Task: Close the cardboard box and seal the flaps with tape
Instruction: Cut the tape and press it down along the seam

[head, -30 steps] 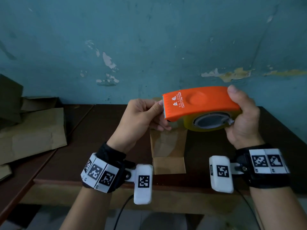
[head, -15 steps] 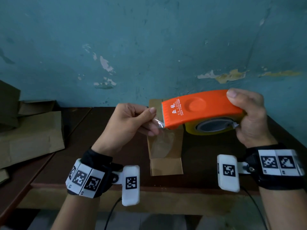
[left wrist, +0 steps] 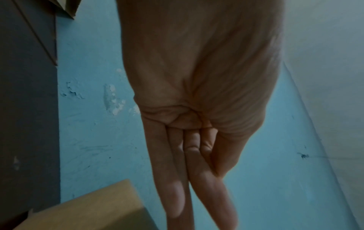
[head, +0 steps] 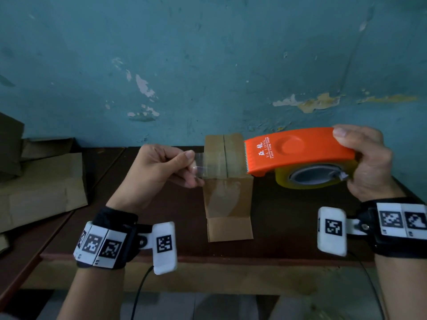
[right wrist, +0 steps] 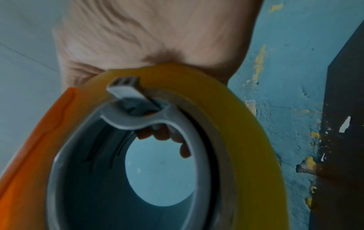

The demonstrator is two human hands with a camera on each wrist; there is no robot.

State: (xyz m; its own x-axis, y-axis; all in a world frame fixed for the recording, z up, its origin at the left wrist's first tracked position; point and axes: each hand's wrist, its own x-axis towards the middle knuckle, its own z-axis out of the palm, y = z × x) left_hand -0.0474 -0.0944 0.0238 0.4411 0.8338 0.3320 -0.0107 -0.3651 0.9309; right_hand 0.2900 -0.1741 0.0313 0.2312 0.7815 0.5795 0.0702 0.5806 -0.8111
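A small brown cardboard box (head: 227, 205) stands on the dark table (head: 284, 218), its top flaps folded shut with a seam down the middle and one flap lying flat toward me. My right hand (head: 367, 162) grips an orange tape dispenser (head: 298, 153) with a yellow tape roll (head: 314, 183) above the box's right side. My left hand (head: 161, 172) pinches the end of the clear tape (head: 212, 166), which stretches over the box top to the dispenser's cutter. The right wrist view shows the tape roll (right wrist: 232, 109) and grey core (right wrist: 138, 124) close up.
Flattened cardboard pieces (head: 41, 181) lie at the left on a neighbouring surface. A peeling blue wall (head: 208, 65) rises right behind the table. The table's front edge (head: 208, 259) runs just beyond my wrists. A corner of the box (left wrist: 88, 210) shows in the left wrist view.
My left hand has drawn the tape end leftward away from the cutter while the right hand moved the dispenser to the right. A clear strip now spans the box top.
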